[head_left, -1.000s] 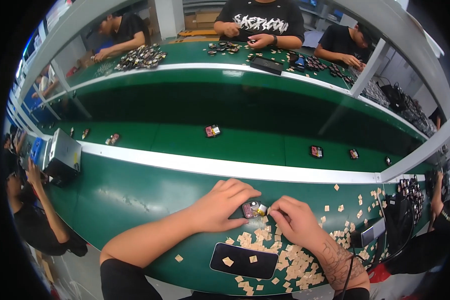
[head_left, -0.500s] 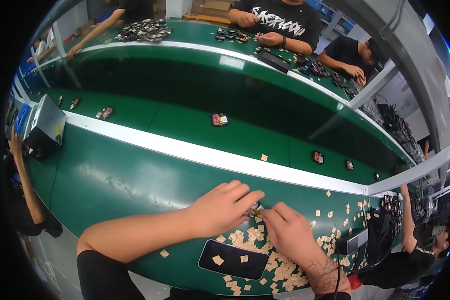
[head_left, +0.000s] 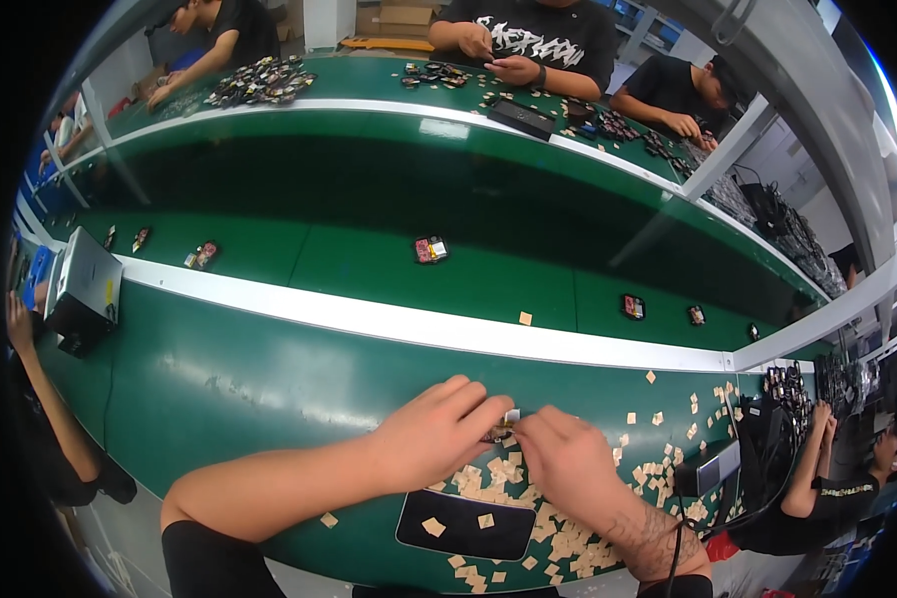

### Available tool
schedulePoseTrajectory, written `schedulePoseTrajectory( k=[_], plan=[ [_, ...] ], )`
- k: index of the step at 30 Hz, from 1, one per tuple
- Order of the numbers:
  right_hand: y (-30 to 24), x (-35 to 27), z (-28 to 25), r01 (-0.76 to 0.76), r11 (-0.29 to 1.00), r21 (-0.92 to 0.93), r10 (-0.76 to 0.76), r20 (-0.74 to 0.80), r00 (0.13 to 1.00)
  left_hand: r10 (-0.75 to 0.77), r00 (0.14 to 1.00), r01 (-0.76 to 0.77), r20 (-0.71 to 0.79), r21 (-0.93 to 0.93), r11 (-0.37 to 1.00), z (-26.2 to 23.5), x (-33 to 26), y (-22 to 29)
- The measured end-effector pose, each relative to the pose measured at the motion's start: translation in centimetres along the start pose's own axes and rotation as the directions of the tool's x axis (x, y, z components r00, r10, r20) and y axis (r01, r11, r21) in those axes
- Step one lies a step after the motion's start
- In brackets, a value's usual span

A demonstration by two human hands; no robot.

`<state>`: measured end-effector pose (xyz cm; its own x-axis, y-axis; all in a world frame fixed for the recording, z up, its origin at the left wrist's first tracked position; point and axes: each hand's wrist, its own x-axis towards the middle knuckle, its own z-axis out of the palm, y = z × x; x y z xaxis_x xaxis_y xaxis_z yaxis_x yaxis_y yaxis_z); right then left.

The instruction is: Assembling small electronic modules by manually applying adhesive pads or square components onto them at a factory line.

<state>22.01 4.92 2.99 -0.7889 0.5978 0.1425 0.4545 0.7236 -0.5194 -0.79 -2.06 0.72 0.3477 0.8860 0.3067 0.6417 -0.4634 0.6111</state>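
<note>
My left hand (head_left: pixel 434 439) and my right hand (head_left: pixel 560 460) meet over the green bench, fingertips pinched together on a small part (head_left: pixel 505 427) that is mostly hidden between them. Only a pale corner and a dark edge of it show. Under and around both hands lies a scatter of several small tan square pieces (head_left: pixel 508 488). A black rectangular pad (head_left: pixel 465 525) with two tan squares on it lies just below my hands, near the bench's front edge.
A white rail (head_left: pixel 369 319) separates my bench from a green conveyor belt (head_left: pixel 349 259) carrying small dark parts (head_left: pixel 431 249). A grey box (head_left: pixel 85 289) stands at the left. Other people work across the belt and at both sides.
My hands stay pinched together on the small part, which is now more covered by my fingers. The view has shifted, so the hands sit slightly lower and to the right in the picture.
</note>
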Motion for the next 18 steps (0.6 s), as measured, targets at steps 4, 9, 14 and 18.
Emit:
schedulePoseTrajectory(
  k=[4,9,14,18],
  plan=[
    [-1.1,-0.1,0.3,0.055,0.98,-0.192,-0.058,-0.009,0.998,0.038,0.999,-0.036,-0.036,0.071,0.997,0.2,-0.1,0.2],
    [1.3,-0.1,0.9,-0.08,0.96,0.27,0.101,-0.067,0.993,-0.08,0.996,0.077,-0.047,-0.068,0.995,-0.1,0.3,0.1],
    [0.2,1.1,-0.1,-0.107,0.937,0.332,0.138,-0.07,0.988,-0.099,0.995,0.096,-0.033,-0.075,0.993,-0.3,0.1,-0.1],
    [0.8,1.0,0.5,-0.06,0.975,0.214,0.072,-0.049,0.996,-0.023,0.999,0.022,-0.028,-0.03,0.999,-0.2,0.0,-0.1]
  ],
)
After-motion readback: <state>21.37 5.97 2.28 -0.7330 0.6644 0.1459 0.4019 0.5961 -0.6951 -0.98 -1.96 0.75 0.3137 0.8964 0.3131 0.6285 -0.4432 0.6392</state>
